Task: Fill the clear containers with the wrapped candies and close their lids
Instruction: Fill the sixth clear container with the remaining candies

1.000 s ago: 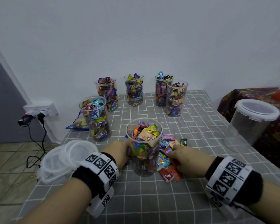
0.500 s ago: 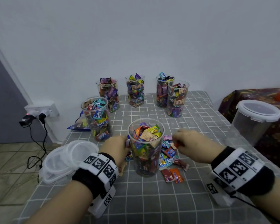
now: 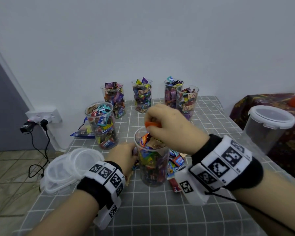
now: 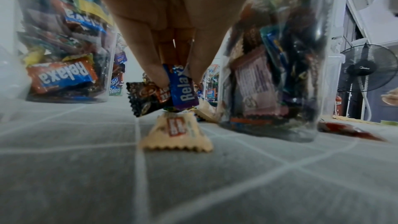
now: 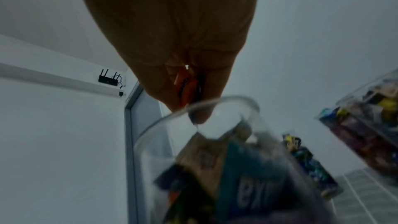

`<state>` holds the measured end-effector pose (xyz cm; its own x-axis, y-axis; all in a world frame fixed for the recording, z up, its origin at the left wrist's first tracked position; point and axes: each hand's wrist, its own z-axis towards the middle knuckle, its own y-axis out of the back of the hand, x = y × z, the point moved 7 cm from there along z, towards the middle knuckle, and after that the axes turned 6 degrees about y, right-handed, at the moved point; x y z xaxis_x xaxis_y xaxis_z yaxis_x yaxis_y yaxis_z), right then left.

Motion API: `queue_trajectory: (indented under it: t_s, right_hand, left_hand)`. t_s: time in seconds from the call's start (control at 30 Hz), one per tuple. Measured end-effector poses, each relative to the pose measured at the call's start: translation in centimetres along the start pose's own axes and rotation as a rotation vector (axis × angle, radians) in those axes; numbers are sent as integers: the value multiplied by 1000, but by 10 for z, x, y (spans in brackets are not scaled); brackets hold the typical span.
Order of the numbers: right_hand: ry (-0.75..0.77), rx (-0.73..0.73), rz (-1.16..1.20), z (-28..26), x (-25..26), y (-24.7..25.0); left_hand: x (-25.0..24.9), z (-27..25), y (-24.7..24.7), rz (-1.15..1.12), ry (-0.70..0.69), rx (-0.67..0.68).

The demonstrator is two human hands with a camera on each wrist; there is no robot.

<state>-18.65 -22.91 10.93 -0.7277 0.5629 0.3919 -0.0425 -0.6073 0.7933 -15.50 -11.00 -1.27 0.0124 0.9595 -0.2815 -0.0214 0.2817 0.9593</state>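
A clear container (image 3: 152,160), nearly full of wrapped candies, stands at the table's middle. My right hand (image 3: 157,124) hovers just over its rim and pinches an orange candy (image 3: 152,124); the right wrist view shows that orange candy (image 5: 186,88) between the fingertips above the container (image 5: 237,168). My left hand (image 3: 124,155) is low at the container's left side. In the left wrist view the left hand (image 4: 178,77) pinches a few wrapped candies (image 4: 183,91), blue, orange and black, just above a beige candy (image 4: 176,130) lying on the cloth.
Loose candies (image 3: 176,162) lie right of the container. A stack of clear lids (image 3: 70,167) sits at the table's left edge. Several filled containers (image 3: 101,125) stand further back near the wall. A lidded empty container (image 3: 269,126) is at the right edge.
My right hand rose from the loose pile on the table to above the container's mouth, carrying the orange candy. The left hand stayed low beside the container.
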Motion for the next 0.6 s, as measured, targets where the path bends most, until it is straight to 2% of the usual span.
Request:
queue_trajectory:
  t_s: [0.1, 0.2, 0.43, 0.6]
  right_hand:
    - [25, 78, -10, 3, 3, -18]
    - [19, 89, -25, 3, -1, -23]
    - [-186, -58, 142, -17, -35, -2]
    - [-395, 154, 452, -42, -55, -26]
  left_hand:
    - [0, -2, 2, -11, 0, -17]
    - [0, -2, 2, -32, -20, -19]
    - [-1, -4, 6, -61, -11, -32]
    - [4, -4, 7, -139, 12, -29]
